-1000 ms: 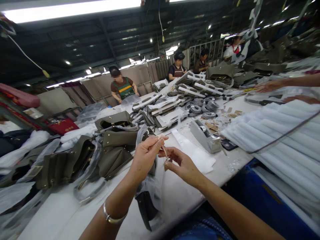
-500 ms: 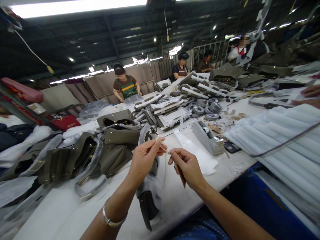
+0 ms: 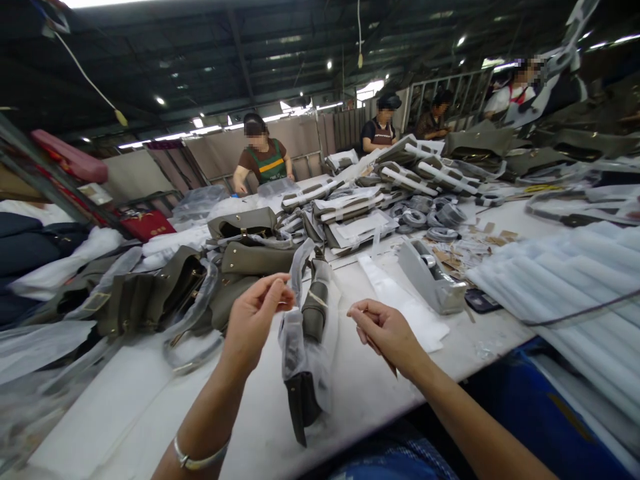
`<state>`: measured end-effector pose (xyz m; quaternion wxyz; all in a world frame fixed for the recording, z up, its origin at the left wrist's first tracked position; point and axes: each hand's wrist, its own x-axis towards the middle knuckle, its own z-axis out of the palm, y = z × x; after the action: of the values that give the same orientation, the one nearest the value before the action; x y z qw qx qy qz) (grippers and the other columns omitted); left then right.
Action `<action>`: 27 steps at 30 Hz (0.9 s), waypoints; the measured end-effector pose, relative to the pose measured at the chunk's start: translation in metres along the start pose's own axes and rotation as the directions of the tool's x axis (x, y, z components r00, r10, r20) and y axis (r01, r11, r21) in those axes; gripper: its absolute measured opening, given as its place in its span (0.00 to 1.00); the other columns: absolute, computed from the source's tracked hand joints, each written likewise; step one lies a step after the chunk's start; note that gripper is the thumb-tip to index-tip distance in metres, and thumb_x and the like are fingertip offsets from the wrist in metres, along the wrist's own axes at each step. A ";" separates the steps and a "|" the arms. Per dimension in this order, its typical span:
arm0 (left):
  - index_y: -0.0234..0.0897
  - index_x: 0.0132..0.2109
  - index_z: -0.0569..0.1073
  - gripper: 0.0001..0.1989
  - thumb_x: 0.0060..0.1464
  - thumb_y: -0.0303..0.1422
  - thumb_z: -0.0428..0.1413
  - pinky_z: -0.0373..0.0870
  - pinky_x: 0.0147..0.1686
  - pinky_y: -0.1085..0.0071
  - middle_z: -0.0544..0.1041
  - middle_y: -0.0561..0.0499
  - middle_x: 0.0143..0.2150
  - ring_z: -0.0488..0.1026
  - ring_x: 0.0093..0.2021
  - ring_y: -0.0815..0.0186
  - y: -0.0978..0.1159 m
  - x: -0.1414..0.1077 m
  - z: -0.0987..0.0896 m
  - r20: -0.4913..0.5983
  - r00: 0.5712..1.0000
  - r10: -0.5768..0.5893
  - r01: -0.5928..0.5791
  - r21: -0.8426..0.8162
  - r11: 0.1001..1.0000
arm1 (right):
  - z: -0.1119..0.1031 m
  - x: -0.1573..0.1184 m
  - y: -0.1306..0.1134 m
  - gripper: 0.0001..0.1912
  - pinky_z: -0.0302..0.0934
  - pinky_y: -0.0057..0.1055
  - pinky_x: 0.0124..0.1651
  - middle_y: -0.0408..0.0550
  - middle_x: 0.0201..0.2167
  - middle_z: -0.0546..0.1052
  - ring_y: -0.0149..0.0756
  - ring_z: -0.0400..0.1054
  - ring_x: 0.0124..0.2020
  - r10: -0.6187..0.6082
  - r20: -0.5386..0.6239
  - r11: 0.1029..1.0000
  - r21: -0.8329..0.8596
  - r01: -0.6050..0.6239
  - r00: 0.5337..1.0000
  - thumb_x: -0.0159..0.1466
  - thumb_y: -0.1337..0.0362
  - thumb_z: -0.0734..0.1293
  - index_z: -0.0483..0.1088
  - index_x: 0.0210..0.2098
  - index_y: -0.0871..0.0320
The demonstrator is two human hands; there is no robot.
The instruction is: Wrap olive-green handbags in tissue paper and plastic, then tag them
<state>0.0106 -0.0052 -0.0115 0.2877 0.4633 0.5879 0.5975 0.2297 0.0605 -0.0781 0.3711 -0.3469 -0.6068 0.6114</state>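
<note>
A thin pale string (image 3: 318, 299) stretches between my two hands, above an olive bag (image 3: 314, 313) partly wrapped in clear plastic and white sheet. My left hand (image 3: 260, 313), with a silver bangle on its wrist, has thumb and fingers pinched together at the upper left of that bag. To the right of the bag, my right hand (image 3: 383, 330) is closed in a pinch on the string's other end. The edge of a brown tag shows just under its fingers; most of it is hidden by the hand.
Olive bags (image 3: 150, 293) lie on the left, with a pile of wrapped ones (image 3: 350, 200) beyond. A grey tape dispenser (image 3: 433, 280) stands right of white sheets (image 3: 400, 300). Foam sheets (image 3: 560, 267) cover the right side over a blue bin (image 3: 555, 413). Several people work behind.
My hands have moved apart, the left one leftward, drawing the string out between them. The brown tag is now mostly hidden under my right hand. The view has shifted slightly.
</note>
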 end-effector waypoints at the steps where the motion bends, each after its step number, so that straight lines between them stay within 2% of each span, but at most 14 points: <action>1: 0.37 0.44 0.77 0.18 0.58 0.47 0.58 0.72 0.37 0.73 0.77 0.51 0.33 0.74 0.35 0.67 -0.008 -0.003 -0.011 -0.042 0.999 -0.018 0.020 0.042 0.999 | 0.001 -0.001 0.002 0.15 0.42 0.23 0.16 0.37 0.16 0.70 0.23 0.52 0.13 0.012 0.038 0.998 -0.066 -0.009 0.999 0.65 0.51 0.66 0.72 0.35 0.57; 3: 0.35 0.37 0.77 0.19 0.57 0.48 0.58 0.70 0.33 0.74 0.76 0.50 0.30 0.73 0.33 0.66 -0.025 -0.011 -0.029 -0.028 0.995 -0.095 0.098 0.133 0.986 | 0.007 -0.001 0.007 0.14 0.45 0.24 0.17 0.38 0.16 0.71 0.24 0.54 0.13 0.031 0.111 0.986 -0.165 -0.012 0.993 0.65 0.52 0.66 0.72 0.34 0.57; 4: 0.35 0.35 0.77 0.19 0.56 0.49 0.59 0.68 0.30 0.74 0.76 0.50 0.28 0.72 0.31 0.65 -0.033 -0.016 -0.035 0.026 0.989 -0.146 0.139 0.177 0.974 | 0.011 0.000 0.009 0.14 0.46 0.24 0.18 0.38 0.16 0.71 0.25 0.56 0.14 0.037 0.143 0.981 -0.195 -0.009 0.989 0.65 0.53 0.65 0.73 0.34 0.57; 6: 0.35 0.32 0.79 0.19 0.54 0.48 0.60 0.67 0.29 0.73 0.76 0.50 0.27 0.71 0.31 0.64 -0.043 -0.027 -0.040 0.208 0.952 -0.224 0.171 0.247 0.954 | 0.021 0.001 0.012 0.13 0.51 0.24 0.21 0.38 0.16 0.72 0.27 0.60 0.16 0.038 0.188 0.977 -0.213 0.003 0.981 0.66 0.54 0.65 0.74 0.34 0.57; 8: 0.36 0.33 0.81 0.16 0.54 0.46 0.61 0.68 0.34 0.69 0.78 0.49 0.30 0.72 0.34 0.61 -0.048 -0.034 -0.037 0.362 0.905 -0.223 0.135 0.253 0.958 | 0.031 0.003 0.014 0.13 0.55 0.25 0.25 0.38 0.17 0.72 0.29 0.64 0.19 0.033 0.220 0.979 -0.202 0.012 0.975 0.66 0.55 0.65 0.74 0.35 0.57; 10: 0.37 0.36 0.82 0.15 0.56 0.44 0.59 0.69 0.43 0.66 0.80 0.47 0.36 0.73 0.40 0.58 -0.048 -0.037 -0.032 0.422 0.890 -0.171 0.085 0.216 0.973 | 0.040 0.005 0.013 0.12 0.57 0.25 0.27 0.39 0.17 0.73 0.29 0.66 0.20 0.026 0.252 0.983 -0.181 0.021 0.967 0.66 0.55 0.65 0.74 0.35 0.57; 13: 0.38 0.39 0.82 0.13 0.55 0.43 0.60 0.68 0.49 0.63 0.80 0.46 0.42 0.73 0.44 0.57 -0.047 -0.035 -0.024 0.379 0.915 -0.141 0.081 0.168 0.982 | 0.050 0.006 0.009 0.12 0.58 0.25 0.27 0.39 0.18 0.73 0.30 0.67 0.21 0.014 0.285 0.986 -0.164 0.035 0.958 0.66 0.55 0.65 0.74 0.35 0.57; 16: 0.37 0.40 0.82 0.14 0.53 0.42 0.62 0.69 0.46 0.64 0.80 0.46 0.42 0.73 0.41 0.58 -0.047 -0.029 -0.020 0.409 0.898 -0.161 0.101 0.165 0.981 | 0.056 0.006 0.004 0.12 0.59 0.26 0.28 0.40 0.18 0.73 0.30 0.67 0.21 0.002 0.302 0.989 -0.142 0.043 0.953 0.66 0.55 0.65 0.75 0.35 0.57; 20: 0.35 0.30 0.80 0.15 0.53 0.44 0.61 0.67 0.41 0.67 0.76 0.48 0.33 0.71 0.37 0.61 -0.045 -0.025 -0.024 0.419 0.897 -0.138 0.050 0.214 0.976 | 0.056 0.006 0.000 0.13 0.59 0.26 0.28 0.40 0.19 0.73 0.30 0.67 0.22 -0.002 0.289 0.989 -0.140 0.045 0.957 0.67 0.54 0.65 0.75 0.36 0.57; 22: 0.36 0.29 0.78 0.15 0.54 0.44 0.61 0.66 0.44 0.67 0.76 0.48 0.34 0.71 0.39 0.60 -0.041 -0.028 -0.032 0.397 0.907 -0.136 0.046 0.228 0.973 | 0.052 0.006 0.001 0.14 0.59 0.26 0.29 0.40 0.20 0.74 0.30 0.67 0.23 -0.015 0.269 0.989 -0.140 0.054 0.963 0.67 0.53 0.65 0.74 0.38 0.57; 25: 0.37 0.31 0.76 0.15 0.57 0.44 0.59 0.65 0.47 0.67 0.76 0.47 0.40 0.71 0.44 0.60 -0.032 -0.038 -0.050 0.361 0.912 -0.194 0.134 0.186 0.973 | 0.046 0.002 0.003 0.14 0.60 0.25 0.31 0.41 0.27 0.76 0.29 0.67 0.26 -0.010 0.272 0.995 -0.088 0.035 0.962 0.65 0.54 0.68 0.73 0.46 0.55; 27: 0.37 0.32 0.75 0.14 0.58 0.43 0.59 0.66 0.46 0.67 0.75 0.48 0.39 0.70 0.43 0.61 -0.026 -0.048 -0.061 0.321 0.907 -0.273 0.261 0.080 0.962 | 0.044 -0.003 0.003 0.19 0.56 0.24 0.27 0.38 0.25 0.73 0.27 0.63 0.23 0.032 0.303 0.998 -0.060 -0.015 0.952 0.62 0.56 0.71 0.71 0.52 0.53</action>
<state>-0.0299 -0.0709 -0.0397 0.4526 0.4768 0.5997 0.4563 0.1930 0.0365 -0.0803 0.2560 -0.2663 -0.6695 0.6444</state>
